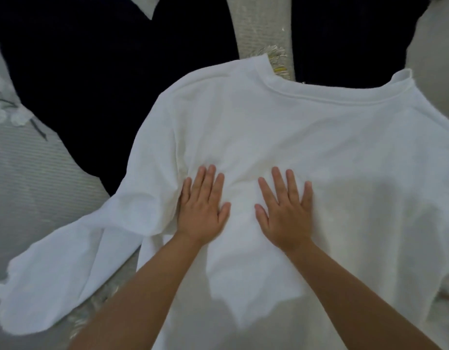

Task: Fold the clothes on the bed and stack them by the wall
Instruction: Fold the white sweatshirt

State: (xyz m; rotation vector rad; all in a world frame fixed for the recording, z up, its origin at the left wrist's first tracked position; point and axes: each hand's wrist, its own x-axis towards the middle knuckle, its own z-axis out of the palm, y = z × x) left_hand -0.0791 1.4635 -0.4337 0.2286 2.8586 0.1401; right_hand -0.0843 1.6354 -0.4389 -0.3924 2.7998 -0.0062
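Currently, both forearms enter from the bottom edge and reach forward over the garment. Left hand (202, 209) lies palm-down on the white shirt (306, 147), fingers straight and close together, thumb out to the side — flat press, nothing pinched. Right hand (285, 210) lies the same way just beside it, fingers straight and slightly spread, palm on the cloth; grip wide on both sides, holding nothing. The two hands are near each other but apart, on the chest area of the shirt, left of its middle.

The white shirt is spread on the bed (36, 178), collar (294, 93) pointing away from the person. Its left sleeve (66, 261) trails out toward the lower left, lying on the grey patterned bedcover, with folds bunched where the sleeve meets the body next to the left hand. A shadow falls across the near part of the shirt.

Farther off — a dark garment (104, 84) lies on the bed beyond the shirt's left shoulder, its edge tucked under or touching the shirt; cannot tell which. A second dark garment (344, 41) lies beyond the collar, a strip of bedcover between the two.
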